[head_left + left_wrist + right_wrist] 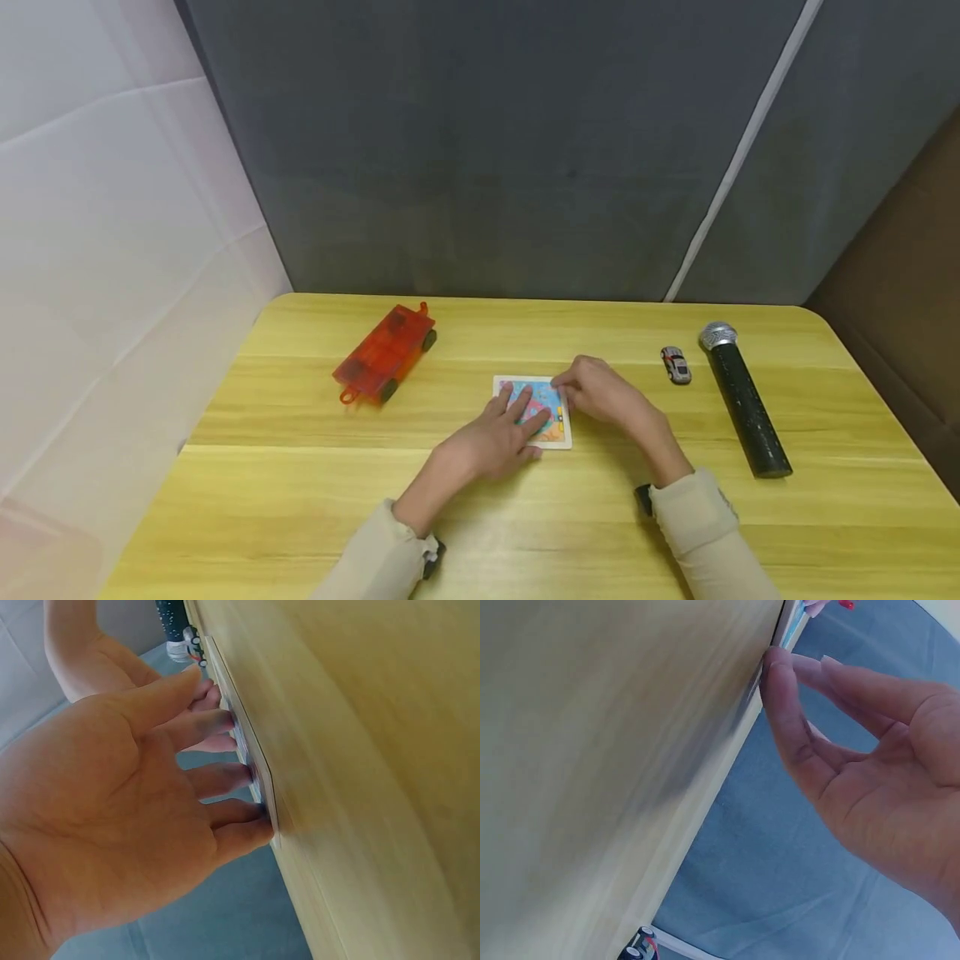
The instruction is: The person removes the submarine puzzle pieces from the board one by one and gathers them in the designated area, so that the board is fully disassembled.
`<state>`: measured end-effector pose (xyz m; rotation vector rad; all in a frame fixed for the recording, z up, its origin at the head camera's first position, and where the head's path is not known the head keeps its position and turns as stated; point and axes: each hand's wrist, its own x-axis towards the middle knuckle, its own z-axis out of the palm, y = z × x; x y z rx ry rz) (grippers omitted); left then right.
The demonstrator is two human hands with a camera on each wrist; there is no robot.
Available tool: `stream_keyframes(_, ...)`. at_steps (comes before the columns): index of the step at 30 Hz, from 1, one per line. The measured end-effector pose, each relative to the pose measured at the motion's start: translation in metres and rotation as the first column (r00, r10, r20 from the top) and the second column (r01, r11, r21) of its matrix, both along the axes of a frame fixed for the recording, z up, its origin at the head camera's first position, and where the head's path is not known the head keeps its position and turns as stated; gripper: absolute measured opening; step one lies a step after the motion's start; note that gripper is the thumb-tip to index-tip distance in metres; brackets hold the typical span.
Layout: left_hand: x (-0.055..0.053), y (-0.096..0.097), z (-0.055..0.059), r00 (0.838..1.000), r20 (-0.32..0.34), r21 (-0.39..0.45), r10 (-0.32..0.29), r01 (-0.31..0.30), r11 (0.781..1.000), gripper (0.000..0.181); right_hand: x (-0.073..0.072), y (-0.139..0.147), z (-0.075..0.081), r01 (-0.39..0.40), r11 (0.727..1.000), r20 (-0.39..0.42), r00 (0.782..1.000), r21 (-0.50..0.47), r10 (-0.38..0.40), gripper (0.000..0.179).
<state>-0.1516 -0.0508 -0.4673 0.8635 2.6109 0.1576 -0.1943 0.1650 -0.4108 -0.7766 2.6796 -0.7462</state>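
A thin square picture board (561, 433) with a white border and a colourful blue and pink print lies flat on the table. Over its left part my left hand (491, 442) is spread, fingertips resting on the print. In the left wrist view, the fingers of the left hand (142, 795) reach down to the board (259, 761). My right hand (603, 393) is at the board's upper right corner, fingertips touching its edge. Seen from the right wrist, the thumb of the right hand (877, 765) stands apart from the fingertips at the board (787, 626).
A red translucent toy wagon (384, 354) with black wheels stands at the left of the wooden table (285, 500). To the right lie a small silver toy car (676, 365) and a black microphone (746, 404) with a silver head. A grey panel (487, 167) rises behind the table.
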Motion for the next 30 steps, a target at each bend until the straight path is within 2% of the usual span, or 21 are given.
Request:
stream_keyframes(1,0.000,0.000,-0.001,1.000,-0.005,-0.005,-0.004,0.004,1.000,0.067,-0.001,0.001,-0.003,-0.010,1.000,-0.009,1.000,-0.004,0.010,0.026)
stream_keyframes(2,0.000,0.001,-0.001,1.000,-0.005,-0.005,-0.005,0.005,1.000,0.067,-0.008,0.006,-0.016,-0.042,0.999,-0.044,0.998,-0.021,0.041,0.025)
stream_keyframes(4,0.000,0.002,0.000,1.000,-0.012,-0.011,-0.011,0.011,1.000,0.067,-0.012,0.010,-0.027,-0.067,0.998,-0.090,0.994,-0.018,0.065,0.025)
stream_keyframes(5,0.000,0.002,0.000,1.000,-0.013,-0.013,-0.012,0.012,1.000,0.066,-0.017,0.013,-0.037,-0.081,0.996,-0.127,0.989,-0.020,0.078,0.024)
stream_keyframes(7,0.001,0.003,0.001,1.000,-0.010,-0.011,-0.012,0.012,1.000,0.066,-0.019,0.015,-0.045,-0.086,0.996,-0.177,0.981,-0.012,0.083,0.022)
stream_keyframes(8,0.002,0.003,0.002,1.000,-0.009,-0.011,-0.011,0.011,1.000,0.066,-0.017,0.014,-0.045,-0.084,0.996,-0.193,0.978,0.000,0.082,0.022)
stream_keyframes(9,0.002,0.003,0.003,1.000,-0.018,-0.027,-0.014,0.014,1.000,0.065,-0.010,0.009,-0.034,-0.048,0.999,-0.183,0.982,0.022,0.051,0.020)
stream_keyframes(15,0.004,0.003,0.005,1.000,-0.021,-0.050,-0.011,0.010,0.999,0.065,0.011,-0.011,-0.003,0.056,0.995,-0.140,0.989,0.083,-0.044,0.015)
stream_keyframes(20,0.003,0.002,0.002,1.000,-0.012,-0.042,-0.005,0.005,0.999,0.065,0.013,-0.016,-0.001,0.093,0.991,-0.133,0.988,0.100,-0.079,0.013)
stream_keyframes(25,0.004,0.002,0.005,1.000,-0.020,-0.053,-0.012,0.010,0.999,0.064,0.013,-0.016,-0.001,0.082,0.993,-0.122,0.990,0.090,-0.071,0.013)
stream_keyframes(30,0.002,0.002,0.000,0.999,-0.037,-0.061,-0.028,0.026,0.998,0.064,0.013,-0.016,-0.003,0.073,0.994,-0.134,0.989,0.087,-0.061,0.014)
